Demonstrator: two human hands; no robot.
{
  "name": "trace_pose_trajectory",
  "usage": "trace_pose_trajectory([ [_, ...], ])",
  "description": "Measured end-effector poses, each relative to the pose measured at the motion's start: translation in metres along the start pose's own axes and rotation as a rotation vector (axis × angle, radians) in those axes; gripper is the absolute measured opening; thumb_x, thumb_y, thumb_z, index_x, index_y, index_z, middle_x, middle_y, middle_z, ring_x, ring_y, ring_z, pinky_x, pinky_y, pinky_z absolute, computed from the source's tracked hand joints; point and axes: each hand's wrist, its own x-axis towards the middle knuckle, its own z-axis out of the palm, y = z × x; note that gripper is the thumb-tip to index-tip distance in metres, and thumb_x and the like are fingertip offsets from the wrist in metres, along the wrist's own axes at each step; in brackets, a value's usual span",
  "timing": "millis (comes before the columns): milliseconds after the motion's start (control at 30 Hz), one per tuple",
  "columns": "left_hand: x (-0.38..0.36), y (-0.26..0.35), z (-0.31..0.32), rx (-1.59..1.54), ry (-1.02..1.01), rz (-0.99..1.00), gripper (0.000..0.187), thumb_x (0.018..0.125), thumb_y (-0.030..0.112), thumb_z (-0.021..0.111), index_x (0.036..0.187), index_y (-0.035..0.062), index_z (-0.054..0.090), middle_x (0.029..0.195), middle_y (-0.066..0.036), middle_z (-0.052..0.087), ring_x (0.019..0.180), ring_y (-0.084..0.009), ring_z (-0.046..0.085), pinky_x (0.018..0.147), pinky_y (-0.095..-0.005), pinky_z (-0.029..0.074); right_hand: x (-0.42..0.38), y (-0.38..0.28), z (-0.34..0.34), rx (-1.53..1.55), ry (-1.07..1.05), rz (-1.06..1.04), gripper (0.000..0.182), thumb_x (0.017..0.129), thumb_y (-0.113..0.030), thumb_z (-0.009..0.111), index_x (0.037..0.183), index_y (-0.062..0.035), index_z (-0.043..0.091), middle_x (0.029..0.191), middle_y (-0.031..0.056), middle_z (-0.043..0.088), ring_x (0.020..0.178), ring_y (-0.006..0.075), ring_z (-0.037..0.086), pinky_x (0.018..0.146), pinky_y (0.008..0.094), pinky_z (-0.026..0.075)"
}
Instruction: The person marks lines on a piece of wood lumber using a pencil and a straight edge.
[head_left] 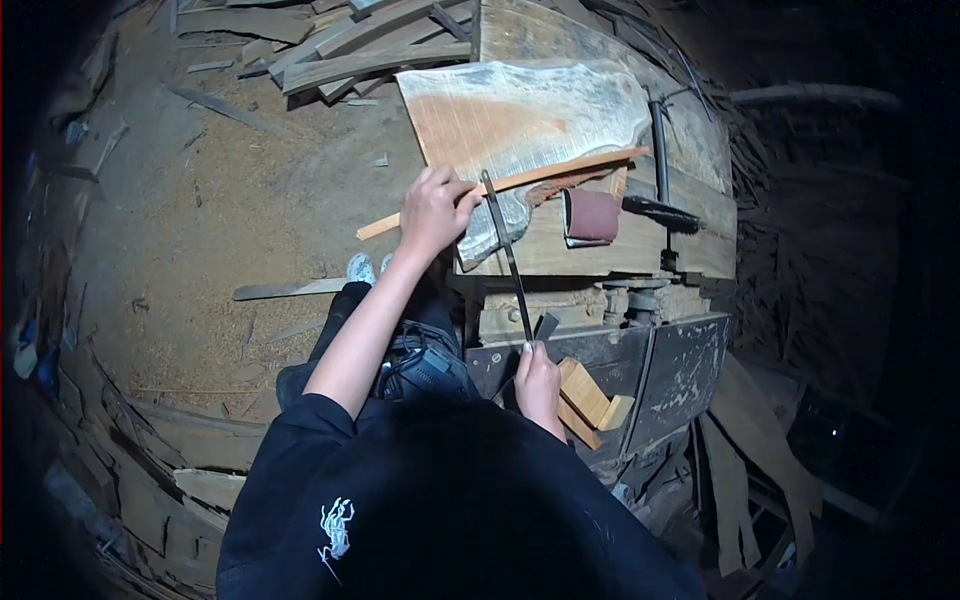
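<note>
A long thin wooden strip lies slantwise over a pale, rough-edged board on the workbench. My left hand is closed around the strip near its middle, with the left end sticking out past the board. In my right hand is the near end of a long, narrow dark metal tool, which looks like a file. The tool's far end rests against the strip just right of my left fingers. Beside them, a reddish-brown sandpaper piece sits on the bench.
Small wood blocks lie on a dark metal surface right of my right hand. A black brush is on the bench's right side. Planks are piled beyond the bench, and sawdust covers the floor at left.
</note>
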Motion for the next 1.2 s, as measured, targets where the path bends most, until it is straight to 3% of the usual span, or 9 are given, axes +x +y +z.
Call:
trace_pose_trajectory([
  [233,0.000,0.000,0.000,0.034,-0.027,0.033,0.017,0.067,0.021,0.069,0.077,0.0076,0.069,0.065,-0.005,0.053,0.068,-0.0221,0.054,0.062,-0.0332,0.045,0.096,-0.059,0.014,-0.005,0.053,-0.072,0.024,0.089,-0.018,0.042,0.081,0.0015,0.053,0.061,0.0242,0.056,0.060,0.0419,0.057,0.055,0.0496,0.045],
  [333,0.002,0.000,-0.002,0.045,-0.057,0.015,0.017,0.066,0.020,0.070,0.078,0.0076,0.069,0.065,-0.006,0.052,0.068,-0.0221,0.054,0.062,-0.0332,0.044,0.103,-0.062,0.011,-0.018,0.058,-0.115,0.025,0.089,-0.019,0.041,0.081,0.0014,0.053,0.062,0.0243,0.056,0.061,0.0421,0.057,0.055,0.0500,0.045],
  [633,0.005,-0.001,-0.005,-0.023,-0.082,-0.046,0.017,0.065,0.019,0.071,0.077,0.0079,0.069,0.066,-0.006,0.051,0.071,-0.0234,0.053,0.065,-0.0342,0.044,-0.001,-0.016,0.003,-0.023,-0.040,0.083,0.019,0.089,-0.016,0.042,0.081,0.0007,0.050,0.067,0.0258,0.057,0.066,0.0424,0.056,0.057,0.0499,0.043],
  [833,0.006,-0.004,-0.005,-0.055,-0.121,-0.036,0.016,0.064,0.018,0.071,0.076,0.0076,0.069,0.066,-0.006,0.052,0.070,-0.0231,0.053,0.064,-0.0344,0.044,-0.021,-0.004,0.002,-0.002,-0.042,0.129,0.019,0.089,-0.016,0.042,0.082,0.0003,0.050,0.066,0.0257,0.056,0.065,0.0427,0.056,0.056,0.0501,0.042],
  [1200,0.005,0.000,-0.008,-0.050,-0.118,0.008,0.012,0.065,0.016,0.068,0.072,0.0071,0.067,0.068,-0.007,0.052,0.073,-0.0243,0.053,0.064,-0.0361,0.045,0.106,-0.059,0.016,0.002,0.011,-0.100,0.025,0.088,-0.018,0.041,0.079,0.0023,0.052,0.064,0.0281,0.056,0.064,0.0439,0.057,0.058,0.0512,0.044],
])
